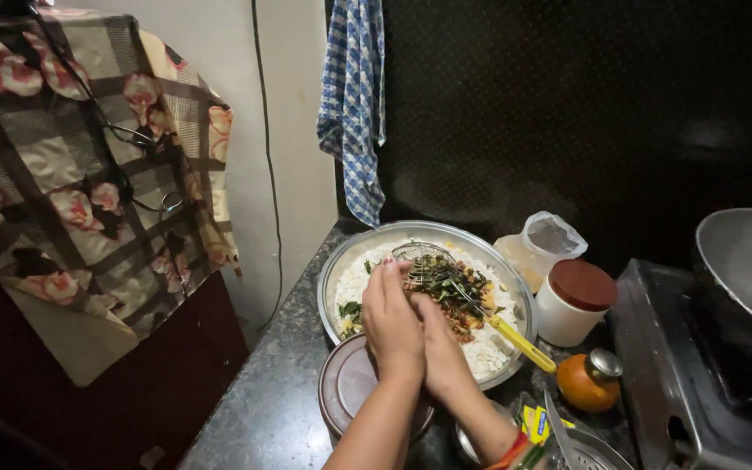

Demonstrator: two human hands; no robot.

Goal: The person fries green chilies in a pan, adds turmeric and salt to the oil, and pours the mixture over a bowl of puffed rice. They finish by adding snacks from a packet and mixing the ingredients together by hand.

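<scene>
To the right of both hands and well apart from them stands the gas stove (689, 383), with a big metal pan (746, 261) on top of it. To the far left hangs a flowered checked cloth (89, 165), and up beyond the hands a blue checked towel (354, 104) hangs against the wall. The hands work over a dark speckled counter (263, 409).

Directly under and beyond the hands sits a wide steel basin (341, 261) filled with white flaked rice (489, 352), with a heap of fried curry leaves and spices (450, 292) on top. Just below the left hand, near the wrist, lies a round brown lid (350, 383).

The left hand (391, 326) is over the near side of the basin, fingers stretched forward and held together, tips at the edge of the heap. The right hand (441, 348) lies pressed against it, partly tucked behind, so the two are touching side by side (whether either one grips anything I cannot tell). A wire skimmer with a yellow handle (520, 342) rests across the rice just right of the hands, its mesh end up beyond the fingertips.

Further right of the hands stand a white jar with a brown lid (574, 300), a clear plastic bag (543, 244) behind it, and a small orange bottle with a metal cap (589, 379). A red and orange bangle (513, 450) circles the right wrist
</scene>
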